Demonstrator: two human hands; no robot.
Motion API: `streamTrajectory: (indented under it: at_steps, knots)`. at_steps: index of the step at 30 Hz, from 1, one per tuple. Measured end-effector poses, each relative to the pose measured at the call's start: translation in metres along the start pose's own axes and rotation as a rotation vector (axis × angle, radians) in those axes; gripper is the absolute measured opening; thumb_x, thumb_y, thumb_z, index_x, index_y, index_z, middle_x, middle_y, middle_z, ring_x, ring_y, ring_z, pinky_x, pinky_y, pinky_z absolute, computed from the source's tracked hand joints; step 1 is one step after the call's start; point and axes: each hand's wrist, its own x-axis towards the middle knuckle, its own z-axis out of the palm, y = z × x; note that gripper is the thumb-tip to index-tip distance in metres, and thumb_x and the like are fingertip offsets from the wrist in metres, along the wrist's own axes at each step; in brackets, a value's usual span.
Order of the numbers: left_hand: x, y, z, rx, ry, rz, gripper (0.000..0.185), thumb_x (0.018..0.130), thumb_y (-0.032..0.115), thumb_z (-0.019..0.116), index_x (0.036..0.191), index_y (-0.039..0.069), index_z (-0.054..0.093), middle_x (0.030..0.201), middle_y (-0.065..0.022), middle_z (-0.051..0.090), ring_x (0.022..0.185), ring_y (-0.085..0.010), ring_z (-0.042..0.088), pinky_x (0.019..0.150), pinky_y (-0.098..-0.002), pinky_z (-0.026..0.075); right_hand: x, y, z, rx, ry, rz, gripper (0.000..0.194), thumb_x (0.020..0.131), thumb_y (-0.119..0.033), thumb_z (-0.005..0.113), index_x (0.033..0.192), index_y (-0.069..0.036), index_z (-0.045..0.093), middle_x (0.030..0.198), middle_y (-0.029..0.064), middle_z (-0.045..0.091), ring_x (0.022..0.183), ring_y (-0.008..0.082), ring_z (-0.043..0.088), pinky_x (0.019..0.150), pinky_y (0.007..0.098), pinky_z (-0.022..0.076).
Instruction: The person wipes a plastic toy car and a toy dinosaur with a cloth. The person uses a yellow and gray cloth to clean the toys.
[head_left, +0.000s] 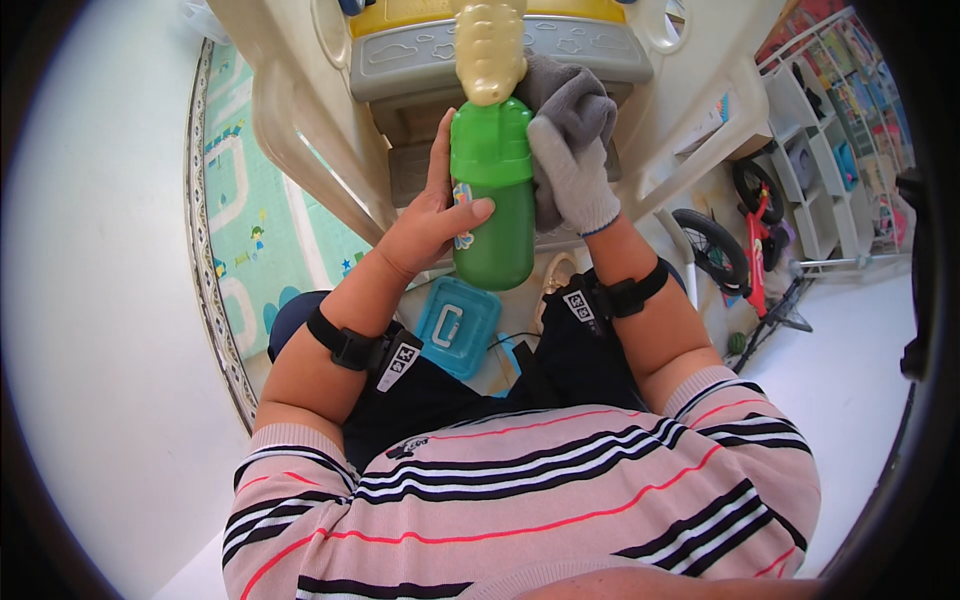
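Observation:
A green plastic bottle-like container (495, 225) with a brighter green top and a sticker on its left side is held up before me. Bare, my left hand (435, 221) grips its left side, thumb across the front. My right hand (574, 180) wears a white knit glove and holds a bunched grey cloth (566, 94) against the container's right side. A cream, bumpy plastic piece (491, 49) meets the container's top; whether the two are joined I cannot tell.
A cream plastic play frame (292, 127) with grey steps (420, 52) stands ahead. Below lies a blue plastic lid (469, 322) with a white handle. At right are a red children's bike (754, 255) and white shelves (814, 180); a green play mat (259, 202) lies left.

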Motion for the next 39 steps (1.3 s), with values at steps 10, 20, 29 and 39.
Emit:
streamTrajectory:
  at_steps: [10,20,29,39]
  knots:
    - [-0.003,0.007,0.019,0.132,0.062,0.002,0.110,0.082,0.024,0.076,0.157,0.019,-0.005,0.148,-0.0146,0.035,0.128,-0.0236,0.044,0.106,-0.0373,0.038,0.013,0.028,0.012,0.470,0.136,0.391,0.053,0.098,-0.043,0.055,0.126,0.003,0.058,0.117,0.0073,0.060,0.107,0.0130,0.053,0.091,0.0275,0.0446]
    - [-0.016,0.011,0.025,0.431,0.199,0.039,0.108,0.079,0.029,0.076,0.156,0.009,0.003,0.143,-0.0191,0.041,0.126,-0.0277,0.049,0.106,-0.0380,0.039,0.008,0.007,0.002,-0.104,0.174,-0.170,0.025,0.098,-0.029,0.054,0.096,-0.004,0.059,0.096,0.0094,0.060,0.082,0.0234,0.055,0.082,0.0362,0.0452]
    - [-0.018,0.004,0.024,0.811,0.337,0.029,0.103,0.076,0.020,0.074,0.156,0.014,0.010,0.140,-0.0203,0.041,0.128,-0.0322,0.044,0.108,-0.0419,0.036,-0.004,-0.043,-0.008,-0.976,-0.260,-0.317,0.066,0.067,-0.022,0.071,0.126,0.003,0.053,0.100,0.0178,0.065,0.085,0.0321,0.062,0.073,0.0396,0.0494]
    - [-0.005,-0.016,0.016,0.973,0.415,0.256,0.106,0.070,0.019,0.078,0.155,0.013,0.015,0.137,-0.0245,0.038,0.130,-0.0414,0.036,0.110,-0.0460,0.032,-0.007,-0.009,0.029,-0.135,0.189,-0.383,0.012,0.081,-0.008,0.070,0.077,-0.009,0.058,0.090,0.0079,0.056,0.081,0.0239,0.056,0.076,0.0382,0.0474]
